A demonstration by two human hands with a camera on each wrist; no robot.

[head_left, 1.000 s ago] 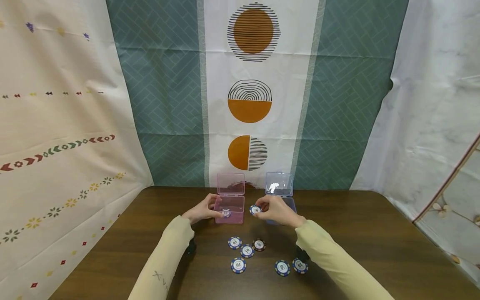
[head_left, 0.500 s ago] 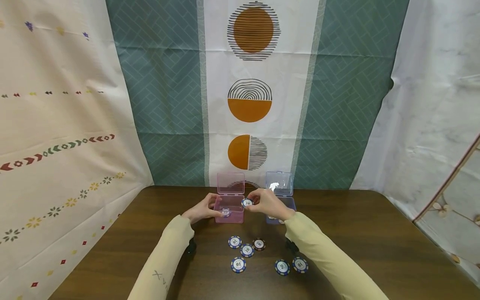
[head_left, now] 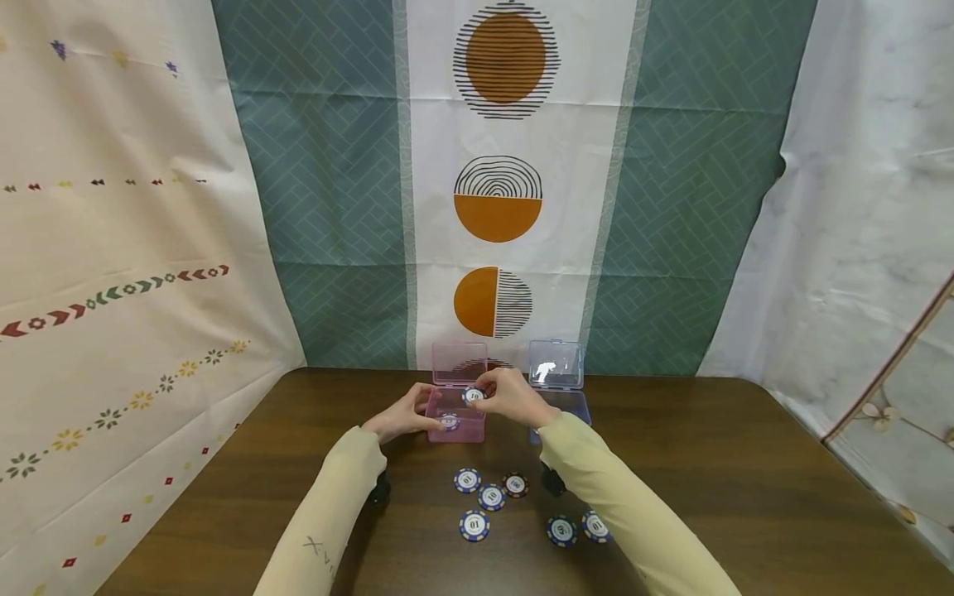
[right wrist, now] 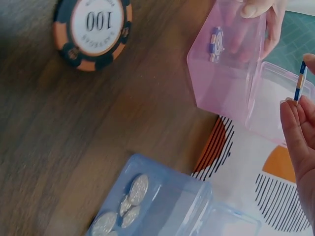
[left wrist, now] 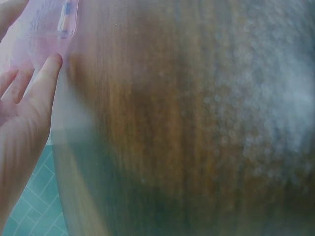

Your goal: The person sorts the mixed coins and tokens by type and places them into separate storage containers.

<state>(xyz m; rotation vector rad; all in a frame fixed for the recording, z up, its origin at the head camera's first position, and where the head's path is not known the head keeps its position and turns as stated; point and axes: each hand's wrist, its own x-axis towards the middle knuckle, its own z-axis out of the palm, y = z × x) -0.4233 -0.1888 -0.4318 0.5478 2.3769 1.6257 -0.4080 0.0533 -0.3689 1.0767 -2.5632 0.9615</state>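
My left hand (head_left: 402, 415) holds the left side of a pink clear plastic box (head_left: 469, 431) at the back of the table, its lid up. A blue-and-white poker chip (right wrist: 216, 44) lies inside the box. Between thumb and fingertips, my right hand (head_left: 514, 396) pinches another poker chip (head_left: 473, 396) marked 10. That chip is over the box's opening, seen edge-on in the right wrist view. In the left wrist view the left thumb lies along the pink box's wall.
Right of the pink box stands an open blue clear box (head_left: 574, 404) with several silver coins (right wrist: 139, 189) in it. Several blue chips (head_left: 474, 526) and a dark 100 chip (head_left: 515, 485) lie nearer on the wooden table. A patterned cloth (head_left: 343, 207) hangs behind.
My right hand has moved left and slightly back with its chip, from between the boxes to over the pink box. The left hand stays on the pink box.
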